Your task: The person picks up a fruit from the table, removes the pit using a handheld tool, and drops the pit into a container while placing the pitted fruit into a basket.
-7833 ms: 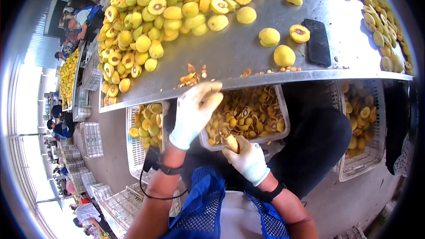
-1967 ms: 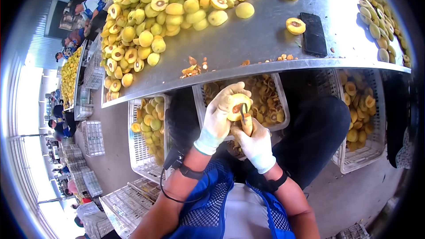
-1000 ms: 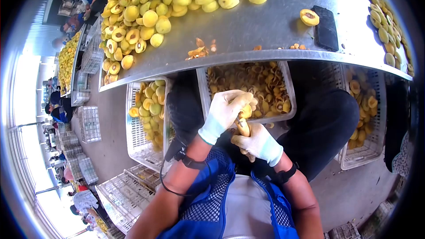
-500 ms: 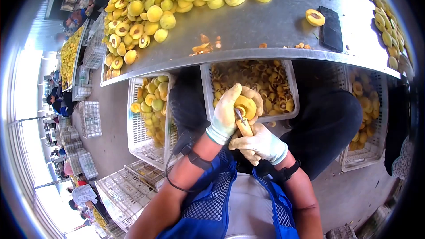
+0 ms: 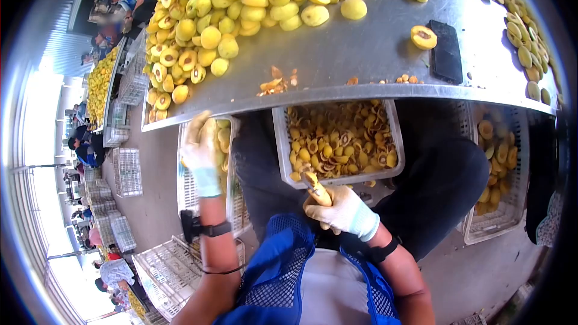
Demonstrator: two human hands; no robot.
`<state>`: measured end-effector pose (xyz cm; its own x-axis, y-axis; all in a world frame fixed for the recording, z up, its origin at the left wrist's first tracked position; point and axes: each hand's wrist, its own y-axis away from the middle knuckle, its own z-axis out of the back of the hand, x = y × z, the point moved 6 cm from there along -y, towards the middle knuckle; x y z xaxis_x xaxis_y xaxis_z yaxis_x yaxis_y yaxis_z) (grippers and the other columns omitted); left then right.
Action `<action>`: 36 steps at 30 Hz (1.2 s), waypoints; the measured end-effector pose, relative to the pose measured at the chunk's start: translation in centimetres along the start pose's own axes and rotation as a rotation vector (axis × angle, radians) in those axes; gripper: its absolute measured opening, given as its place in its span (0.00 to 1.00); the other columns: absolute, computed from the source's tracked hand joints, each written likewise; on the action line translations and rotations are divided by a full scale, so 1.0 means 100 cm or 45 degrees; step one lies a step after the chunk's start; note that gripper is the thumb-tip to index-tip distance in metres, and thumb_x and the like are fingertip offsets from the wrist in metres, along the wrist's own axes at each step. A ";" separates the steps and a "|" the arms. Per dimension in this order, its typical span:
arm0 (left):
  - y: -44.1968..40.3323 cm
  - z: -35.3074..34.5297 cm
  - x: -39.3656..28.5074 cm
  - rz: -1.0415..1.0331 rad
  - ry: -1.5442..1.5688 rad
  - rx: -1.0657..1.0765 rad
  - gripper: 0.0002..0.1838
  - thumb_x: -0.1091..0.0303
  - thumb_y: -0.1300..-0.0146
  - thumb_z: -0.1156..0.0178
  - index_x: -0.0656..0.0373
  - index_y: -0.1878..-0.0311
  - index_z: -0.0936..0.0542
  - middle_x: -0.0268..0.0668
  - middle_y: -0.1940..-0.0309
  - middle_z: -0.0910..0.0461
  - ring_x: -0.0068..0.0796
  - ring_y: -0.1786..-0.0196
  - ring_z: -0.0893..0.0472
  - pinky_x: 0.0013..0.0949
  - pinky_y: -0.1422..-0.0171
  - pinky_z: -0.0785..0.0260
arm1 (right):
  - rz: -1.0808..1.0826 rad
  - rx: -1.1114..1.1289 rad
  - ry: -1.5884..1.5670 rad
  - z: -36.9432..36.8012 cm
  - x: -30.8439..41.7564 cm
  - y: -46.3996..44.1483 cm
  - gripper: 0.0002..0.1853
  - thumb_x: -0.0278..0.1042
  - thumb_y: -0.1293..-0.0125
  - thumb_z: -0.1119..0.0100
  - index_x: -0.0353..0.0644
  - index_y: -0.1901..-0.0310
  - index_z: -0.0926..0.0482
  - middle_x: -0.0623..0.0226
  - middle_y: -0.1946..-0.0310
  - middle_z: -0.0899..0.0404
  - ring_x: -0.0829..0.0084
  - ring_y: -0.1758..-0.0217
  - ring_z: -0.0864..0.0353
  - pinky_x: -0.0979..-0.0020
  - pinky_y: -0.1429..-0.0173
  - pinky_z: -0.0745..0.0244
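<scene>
My right hand [image 5: 340, 209], in a pale work glove, grips a pitting tool [image 5: 318, 191] by its wooden handle, its tip pointing up and left. Just beyond it, a white crate [image 5: 400, 144] under the table holds pit and fruit scraps [image 5: 337, 147]. My gloved left hand [image 5: 200, 144] is over the crate at the left [image 5: 182, 189], which contains yellow fruit halves [image 5: 224, 135]. Motion smears its fingers, so I cannot see whether anything is in them. On the metal table [image 5: 355, 48] lies a large heap of halved yellow stone fruit [image 5: 211, 36].
A black phone-like slab [image 5: 446, 53] lies on the table beside one fruit half [image 5: 423, 37]. Crumbs of pit [image 5: 277, 84] sit near the table's edge. Another fruit-filled crate [image 5: 497, 219] stands right of my knee. Empty-looking crates [image 5: 159, 274] and several people are at the left.
My left hand has left the tool and swung left to the side crate. The fruit half both hands worked on is no longer at the tool. My right hand has shifted slightly left and down.
</scene>
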<state>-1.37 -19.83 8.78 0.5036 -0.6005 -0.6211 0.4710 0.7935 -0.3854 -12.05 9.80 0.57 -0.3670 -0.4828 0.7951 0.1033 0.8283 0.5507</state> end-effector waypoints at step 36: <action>-0.033 -0.191 -0.115 0.437 1.444 1.337 0.38 0.51 0.28 0.37 0.64 0.24 0.35 0.45 0.42 0.18 0.43 0.53 0.11 0.39 0.58 0.15 | 0.222 -0.529 -0.157 0.025 -0.015 -0.015 0.11 0.35 0.33 0.33 0.37 0.56 0.17 0.71 0.77 0.19 0.83 0.82 0.24 0.78 0.77 0.30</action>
<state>-22.57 -13.65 4.15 0.1334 0.3495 -0.9274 0.9661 0.1628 0.2004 -14.01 9.97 -2.13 -0.4159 -0.2886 0.8624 0.5251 0.6981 0.4868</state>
